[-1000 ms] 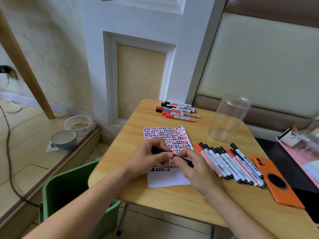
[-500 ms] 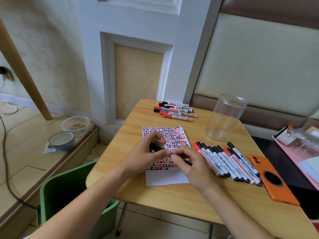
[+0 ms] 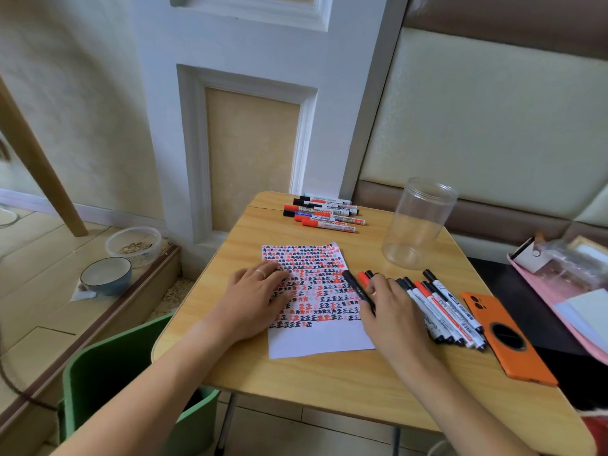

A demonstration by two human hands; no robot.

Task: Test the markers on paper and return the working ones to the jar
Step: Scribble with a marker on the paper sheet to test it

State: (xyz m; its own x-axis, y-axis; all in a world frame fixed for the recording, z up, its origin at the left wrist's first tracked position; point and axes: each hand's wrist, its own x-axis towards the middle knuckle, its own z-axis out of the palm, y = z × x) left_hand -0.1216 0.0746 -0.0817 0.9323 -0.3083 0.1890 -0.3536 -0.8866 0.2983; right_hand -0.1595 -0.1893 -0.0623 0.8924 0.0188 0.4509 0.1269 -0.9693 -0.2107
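A white paper [image 3: 317, 340] covered with red and black test marks lies in the middle of the wooden table [image 3: 329, 386]. My left hand [image 3: 253, 299] rests flat on the paper's left side. My right hand [image 3: 394, 312] holds a capped black marker [image 3: 352, 284] at the paper's right edge, beside a row of several black and red markers [image 3: 444, 307]. A second group of several markers [image 3: 325, 213] lies at the table's far edge. The clear jar [image 3: 418, 225] stands upright at the back right with nothing in it.
An orange phone [image 3: 506, 342] lies face down right of the marker row. A pink tray [image 3: 559, 291] with clutter sits further right. A green chair [image 3: 108, 373] stands left of the table, and a bowl [image 3: 105, 274] and a plastic tub [image 3: 135, 245] are on the floor ledge.
Both hands held the black marker over the paper. Now my left hand has let go and lies flat on the paper, and my right hand has carried the marker right toward the row.
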